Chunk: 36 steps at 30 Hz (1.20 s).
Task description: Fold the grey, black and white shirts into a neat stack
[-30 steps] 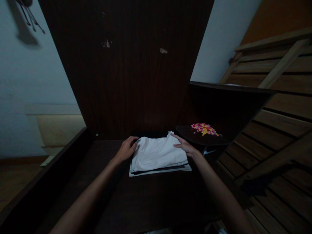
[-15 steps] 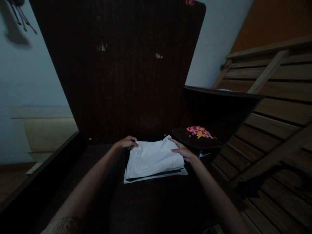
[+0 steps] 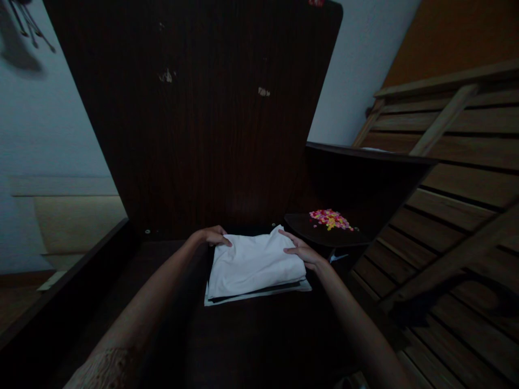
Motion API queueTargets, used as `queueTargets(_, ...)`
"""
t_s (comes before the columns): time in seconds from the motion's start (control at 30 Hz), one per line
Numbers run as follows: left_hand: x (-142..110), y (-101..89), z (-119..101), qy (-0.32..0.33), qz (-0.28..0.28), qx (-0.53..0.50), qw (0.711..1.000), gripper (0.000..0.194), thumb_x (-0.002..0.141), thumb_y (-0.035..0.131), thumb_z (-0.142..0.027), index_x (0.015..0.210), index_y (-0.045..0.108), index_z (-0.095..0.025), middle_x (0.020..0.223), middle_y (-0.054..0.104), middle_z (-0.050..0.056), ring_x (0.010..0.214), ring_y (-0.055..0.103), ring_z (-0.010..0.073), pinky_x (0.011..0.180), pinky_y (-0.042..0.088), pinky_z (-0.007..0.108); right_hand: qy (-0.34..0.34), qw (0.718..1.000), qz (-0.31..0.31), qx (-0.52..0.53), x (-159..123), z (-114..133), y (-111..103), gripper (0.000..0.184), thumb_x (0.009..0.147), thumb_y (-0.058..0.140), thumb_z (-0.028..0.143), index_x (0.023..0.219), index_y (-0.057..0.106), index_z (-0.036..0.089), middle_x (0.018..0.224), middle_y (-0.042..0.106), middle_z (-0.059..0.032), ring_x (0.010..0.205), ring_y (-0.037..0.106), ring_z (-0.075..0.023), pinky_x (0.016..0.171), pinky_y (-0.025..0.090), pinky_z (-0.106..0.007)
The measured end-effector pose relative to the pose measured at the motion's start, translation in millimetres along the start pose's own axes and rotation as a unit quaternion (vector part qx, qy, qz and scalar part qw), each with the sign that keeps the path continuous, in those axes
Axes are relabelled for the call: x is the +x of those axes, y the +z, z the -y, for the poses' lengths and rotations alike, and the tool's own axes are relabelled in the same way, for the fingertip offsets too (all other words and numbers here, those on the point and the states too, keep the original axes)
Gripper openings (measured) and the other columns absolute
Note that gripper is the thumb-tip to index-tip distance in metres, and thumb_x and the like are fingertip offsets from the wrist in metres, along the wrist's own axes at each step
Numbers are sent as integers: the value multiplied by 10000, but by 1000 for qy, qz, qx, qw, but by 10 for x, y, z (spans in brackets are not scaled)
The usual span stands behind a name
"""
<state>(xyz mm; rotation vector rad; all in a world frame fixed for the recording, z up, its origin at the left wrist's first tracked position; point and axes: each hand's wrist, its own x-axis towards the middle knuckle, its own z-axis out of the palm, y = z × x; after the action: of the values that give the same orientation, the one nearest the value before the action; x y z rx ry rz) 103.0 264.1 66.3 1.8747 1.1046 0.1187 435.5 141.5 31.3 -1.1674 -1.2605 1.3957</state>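
Note:
A folded white cloth (image 3: pixel 255 262) lies on top of a small stack on the dark wooden surface (image 3: pixel 243 340). Below it show a dark layer and a pale bottom layer (image 3: pixel 259 294), whose edges stick out at the front. My left hand (image 3: pixel 214 236) grips the cloth's far left corner, thumb on top and the other fingers tucked behind. At the far right edge my right hand (image 3: pixel 302 251) holds the cloth too, thumb over the top, fingers along its side. A raised corner of the cloth stands up beside the right fingertips.
A dark upright panel (image 3: pixel 203 135) rises right behind the stack. To the right, a rounded shelf (image 3: pixel 316 235) carries a heap of pink, red and yellow bits (image 3: pixel 332 219). Wooden slats (image 3: pixel 454 210) stand farther right. A raised dark edge (image 3: pixel 81 275) runs along the left.
My left hand has gone from resting open beside the cloth to pinching its far left corner. My right hand keeps its hold. The view has shifted slightly.

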Motion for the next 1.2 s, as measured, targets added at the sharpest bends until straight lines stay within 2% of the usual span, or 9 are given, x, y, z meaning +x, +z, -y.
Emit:
queueTargets(0.17,16,-72,72,22,11,-90,996,336,550,758,-440,598,520,-208,386,340,-86,365,292,82,406,242,235,-1,1000,3,9,-26,2,-11,838,614,758,181,1395,483,310,1288,624,-50,1099,625,-239,989,468,-393)
queueTargets(0.33,76,-63,282,26,-62,-79,995,443,526,767,-568,605,559,-185,489,399,-58,444,333,86,424,229,226,6,1000,5,11,-50,-78,-37,812,622,768,189,1378,498,315,1355,579,-60,1143,606,-242,997,469,-397)
queueTargets(0.5,106,22,469,39,-113,-79,990,504,546,721,-648,623,520,-192,525,411,-56,455,352,91,434,231,229,30,999,3,-26,-93,-151,-55,723,585,807,185,1270,596,279,1365,567,-72,1230,544,-240,1048,423,-391)
queueTargets(0.6,109,70,511,70,-143,-73,985,503,558,696,-654,654,539,-186,566,467,-44,512,419,108,478,302,229,12,999,7,-33,-110,-123,-89,764,557,812,171,1279,579,267,1336,589,-81,1236,539,-250,1052,415,-413)
queueTargets(0.73,101,158,504,95,-206,-31,973,448,598,668,-615,669,579,-182,637,568,-9,672,533,162,573,381,236,4,996,-33,-89,-113,-153,-153,692,577,801,209,1237,598,249,1334,589,-83,1257,522,-272,1058,403,-442)
queueTargets(0.9,19,219,393,61,-244,70,965,260,720,632,-452,734,627,-192,713,626,26,733,592,189,629,404,250,-7,959,-28,-283,-157,-225,-206,619,565,818,261,1158,654,199,1268,628,-92,1225,538,-297,1078,376,-441)
queueTargets(1.03,-126,277,194,51,-297,165,939,207,769,610,-323,917,657,-186,955,647,82,884,619,229,750,450,289,11,899,-47,-435,-175,-106,-185,556,628,799,342,1153,668,214,1258,634,-105,1197,552,-326,1046,396,-448)
queueTargets(1.13,-281,480,27,108,-340,205,911,264,819,555,-286,1034,654,-168,1112,613,139,1027,591,278,890,451,370,-23,866,-109,-487,-106,-18,-63,452,737,727,370,1157,669,213,1338,579,-125,1293,465,-345,1094,329,-461)
queueTargets(1.2,-388,698,-35,168,-317,190,914,265,858,529,-341,1003,675,-173,1094,636,144,1078,575,294,986,412,413,-81,867,-118,-478,-16,-9,68,430,815,650,396,1200,650,203,1427,503,-123,1370,370,-331,1144,249,-466)
